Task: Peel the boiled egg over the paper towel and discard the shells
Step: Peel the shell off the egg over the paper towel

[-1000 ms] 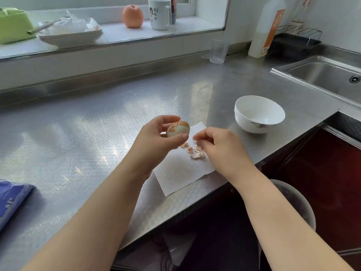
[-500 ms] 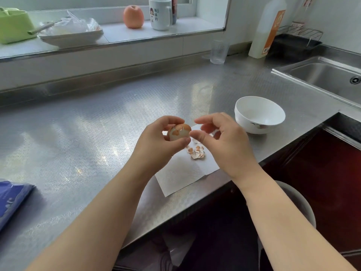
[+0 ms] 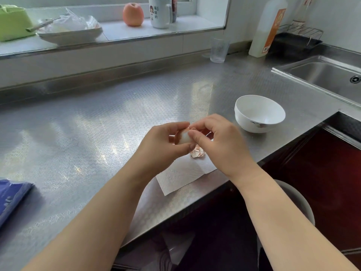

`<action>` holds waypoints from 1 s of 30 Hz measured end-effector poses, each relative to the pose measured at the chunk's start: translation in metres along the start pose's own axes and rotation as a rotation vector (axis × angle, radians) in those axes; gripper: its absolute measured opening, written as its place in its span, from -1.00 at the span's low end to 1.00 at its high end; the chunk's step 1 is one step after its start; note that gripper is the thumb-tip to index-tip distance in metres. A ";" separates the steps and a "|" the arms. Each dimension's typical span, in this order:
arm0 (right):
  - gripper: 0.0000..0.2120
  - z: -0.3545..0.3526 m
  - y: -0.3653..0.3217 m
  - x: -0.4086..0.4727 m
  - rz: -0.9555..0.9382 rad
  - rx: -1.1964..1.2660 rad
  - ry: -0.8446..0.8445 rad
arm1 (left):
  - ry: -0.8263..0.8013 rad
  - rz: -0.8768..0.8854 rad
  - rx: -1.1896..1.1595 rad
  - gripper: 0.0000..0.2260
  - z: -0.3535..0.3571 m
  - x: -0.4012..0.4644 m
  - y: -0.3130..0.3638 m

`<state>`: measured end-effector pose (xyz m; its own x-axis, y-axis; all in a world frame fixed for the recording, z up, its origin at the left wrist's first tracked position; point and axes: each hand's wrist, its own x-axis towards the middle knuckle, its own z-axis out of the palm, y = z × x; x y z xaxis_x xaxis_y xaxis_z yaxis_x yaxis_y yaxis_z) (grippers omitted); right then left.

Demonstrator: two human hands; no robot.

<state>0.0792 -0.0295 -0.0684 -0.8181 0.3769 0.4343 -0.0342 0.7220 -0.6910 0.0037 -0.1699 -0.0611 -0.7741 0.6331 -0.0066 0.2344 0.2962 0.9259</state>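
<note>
Egg [image 3: 182, 137], partly peeled, is gripped in my left hand [image 3: 162, 142] above the towel [image 3: 181, 174] so shells [image 3: 197, 153] fall there. My right hand [image 3: 216, 142] pinches a shell flake at its top. Bowl [image 3: 259, 114] waits nearby.

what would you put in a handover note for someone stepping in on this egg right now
Left hand: holds the egg above the paper towel.
Right hand: fingertips pinched at the top of the egg, on a flap of shell.
Shell bits: small pile on the towel, under the hands.
Bowl: white, empty, on the counter to the right of the hands.
Done: part of the egg is bare white.
Left: brown shell remains on the egg; finish peeling over the towel, then discard the shells.
</note>
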 end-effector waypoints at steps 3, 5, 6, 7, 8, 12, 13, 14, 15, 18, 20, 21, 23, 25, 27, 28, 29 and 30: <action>-0.93 0.003 0.001 -0.002 -0.023 -0.017 0.042 | 0.000 -0.027 -0.071 -0.56 0.000 0.000 0.000; -0.94 0.005 0.001 -0.004 -0.066 -0.041 0.077 | 0.005 -0.043 -0.113 -0.57 0.000 0.001 -0.001; -0.94 0.007 0.001 -0.004 -0.087 -0.050 0.092 | 0.012 -0.052 -0.138 -0.58 0.000 0.001 -0.001; -0.94 0.008 0.001 -0.005 -0.101 -0.052 0.109 | 0.024 -0.062 -0.162 -0.58 -0.001 0.002 -0.002; -0.94 0.008 0.001 -0.005 -0.102 -0.038 0.127 | 0.039 -0.071 -0.184 -0.58 -0.002 0.003 -0.003; -0.91 0.005 0.000 -0.006 0.033 0.102 0.192 | 0.121 -0.092 -0.278 -0.65 -0.007 0.007 -0.005; -0.88 0.004 0.001 -0.006 0.068 0.091 0.169 | 0.137 -0.094 -0.305 -0.67 -0.008 0.007 -0.006; -0.85 0.004 0.003 -0.006 0.096 0.056 0.118 | 0.150 -0.094 -0.325 -0.68 -0.009 0.008 -0.006; -0.81 0.004 0.006 -0.005 0.115 0.009 0.052 | 0.157 -0.093 -0.338 -0.69 -0.009 0.008 -0.006; -0.75 0.006 0.012 -0.006 0.129 -0.097 -0.093 | 0.155 -0.092 -0.359 -0.68 -0.009 0.008 -0.005; -0.79 0.006 0.013 -0.006 0.141 -0.096 -0.083 | 0.150 -0.091 -0.357 -0.69 -0.008 0.008 -0.005; -0.84 0.006 0.011 -0.006 0.146 -0.067 -0.036 | 0.147 -0.089 -0.355 -0.69 -0.008 0.008 -0.005; -0.89 0.002 0.007 -0.004 0.131 0.042 0.079 | 0.135 -0.084 -0.354 -0.68 -0.007 0.008 -0.007; -0.82 -0.003 0.001 -0.002 0.091 0.135 0.077 | 0.110 -0.082 -0.362 -0.66 -0.008 0.008 -0.008; -0.75 -0.003 -0.003 0.001 0.059 0.148 -0.014 | 0.073 -0.084 -0.387 -0.61 -0.008 0.008 -0.008; -0.74 -0.002 -0.004 0.001 0.053 0.142 -0.036 | 0.050 -0.086 -0.403 -0.58 -0.008 0.008 -0.008; -0.74 0.000 -0.004 0.001 0.049 0.134 -0.035 | 0.027 -0.090 -0.416 -0.56 -0.008 0.008 -0.007; -0.75 0.000 -0.003 0.002 0.046 0.129 -0.021 | 0.006 -0.092 -0.424 -0.55 -0.008 0.007 -0.007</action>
<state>0.0778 -0.0312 -0.0656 -0.8322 0.3951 0.3890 -0.0683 0.6232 -0.7791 -0.0080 -0.1729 -0.0643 -0.7839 0.6135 -0.0955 -0.0971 0.0308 0.9948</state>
